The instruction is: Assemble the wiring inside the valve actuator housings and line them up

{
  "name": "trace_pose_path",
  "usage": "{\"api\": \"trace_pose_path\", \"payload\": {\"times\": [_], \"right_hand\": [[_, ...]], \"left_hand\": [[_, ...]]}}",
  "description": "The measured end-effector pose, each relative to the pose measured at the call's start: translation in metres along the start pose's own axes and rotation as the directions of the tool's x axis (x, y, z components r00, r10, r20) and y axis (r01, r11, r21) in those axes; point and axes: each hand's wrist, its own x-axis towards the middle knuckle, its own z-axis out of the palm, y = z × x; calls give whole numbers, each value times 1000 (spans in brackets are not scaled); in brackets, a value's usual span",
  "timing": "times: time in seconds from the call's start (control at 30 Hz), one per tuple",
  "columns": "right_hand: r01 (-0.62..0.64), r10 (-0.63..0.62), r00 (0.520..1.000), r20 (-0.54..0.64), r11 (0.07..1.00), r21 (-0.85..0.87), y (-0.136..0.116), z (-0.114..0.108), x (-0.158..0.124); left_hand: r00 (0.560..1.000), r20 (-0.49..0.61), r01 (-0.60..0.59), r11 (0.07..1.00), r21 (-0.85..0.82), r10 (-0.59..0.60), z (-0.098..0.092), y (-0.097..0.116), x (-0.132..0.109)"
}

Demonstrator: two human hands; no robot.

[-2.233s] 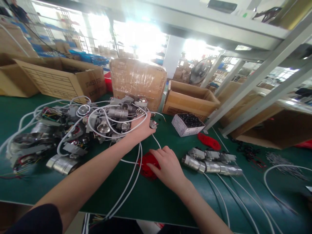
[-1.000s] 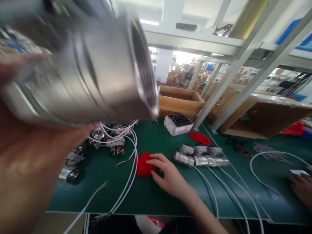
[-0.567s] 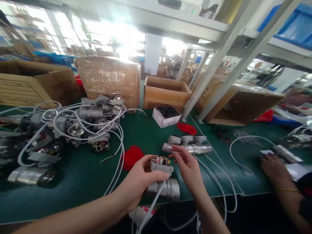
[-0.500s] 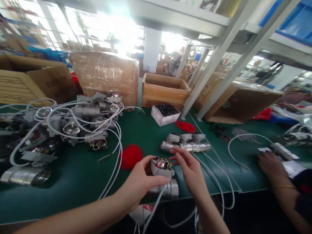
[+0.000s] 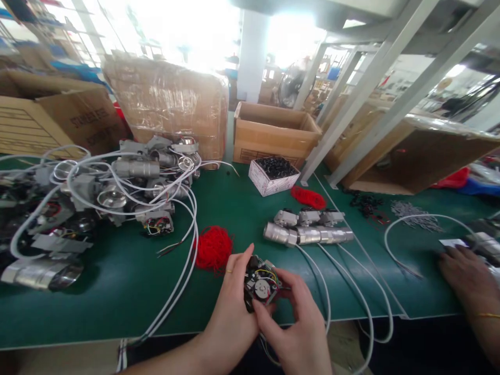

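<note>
My left hand (image 5: 234,307) is wrapped round a small valve actuator unit (image 5: 261,286) held over the table's near edge, its open top with coloured wires and a round metal part facing me. My right hand (image 5: 297,323) is curled against the same unit from the right, thumb and fingers touching its open top. A heap of red rings (image 5: 213,247) lies on the green table (image 5: 117,291) just beyond my hands. White cables trail from the unit down past the edge.
A big heap of metal valves with white cables (image 5: 97,198) fills the left. A row of finished valves (image 5: 308,232) lies mid-right, with a white box of black parts (image 5: 275,174) behind and cardboard boxes (image 5: 273,135) further back. Another person's hand (image 5: 469,278) rests at the right.
My left hand took a valve unit out of the left heap and brought it to the near edge. My right hand left the red rings and closed onto the unit's open top.
</note>
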Motion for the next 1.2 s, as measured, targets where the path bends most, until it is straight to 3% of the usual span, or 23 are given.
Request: {"api": "trace_pose_path", "payload": {"times": [0.13, 0.2, 0.37, 0.53, 0.8, 0.97, 1.07, 1.2], "right_hand": [[-79, 24, 988, 149, 925, 373, 11, -9, 20], [-137, 12, 966, 257, 869, 476, 17, -19, 31], [-144, -4, 931, 364, 914, 379, 18, -25, 32], [-75, -48, 957, 286, 912, 404, 11, -20, 13], [126, -182, 930, 318, 974, 191, -5, -18, 11], [124, -139, 965, 224, 989, 79, -8, -7, 5], [160, -172, 946, 274, 985, 66, -12, -10, 12], [218, -242, 848, 471, 970, 106, -16, -23, 36]], "left_hand": [[993, 61, -107, 994, 17, 106, -26, -1, -11], [979, 82, -187, 982, 8, 186, -37, -1, -14], [946, 39, -322, 946, 39, 321, -41, -1, -16], [908, 28, -418, 901, 120, 418, -40, -3, -19], [887, 41, -459, 868, 188, 460, -47, -1, -20], [865, 96, -501, 839, 213, 492, -53, 6, -18], [816, 146, -578, 784, 224, 560, -59, 10, -13], [717, 190, -697, 683, 218, 671, -59, 11, -8]]}}
